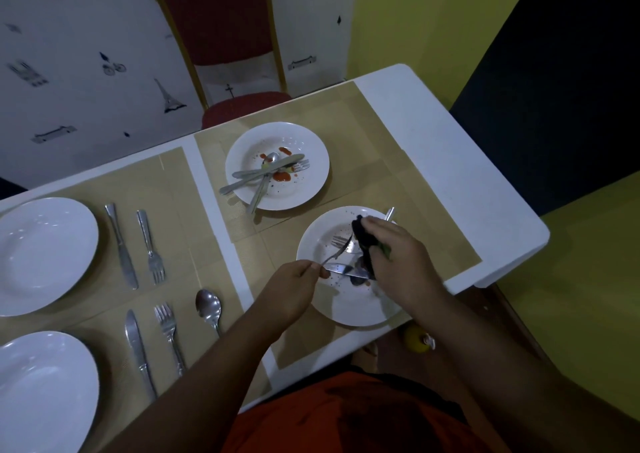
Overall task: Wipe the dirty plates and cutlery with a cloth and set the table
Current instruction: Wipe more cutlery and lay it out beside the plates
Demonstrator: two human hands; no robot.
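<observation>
Plates sit on tan mats (363, 123) on a white table (433, 175). At the far left, the far clean plate (45, 255) and the near clean plate (41, 393) are both cut off by the edge of the view. Beside the first lie a clean knife (121, 245) and a clean fork (150, 245). Beside the second lie a second knife (138, 352), a second fork (169, 338) and a spoon (209, 309), whose handle goes under the left arm. Further right, the messy plate (311, 162) has red sauce on it and a pile of crossed cutlery (266, 172). Nearer, the left hand (294, 293) pinches the handle of a dirty fork (337, 248) between thumb and fingers, over the front plate (346, 310). A dirty knife (346, 270) lies on that plate. The right hand (398, 262) has its fingers curled around a dark cloth (362, 236), which is right by the fork's prongs; I cannot tell if they touch. A shiny handle (390, 213) pokes out behind this hand, and the rest of it is hidden. A dark blob under the cloth is hard to make out.
</observation>
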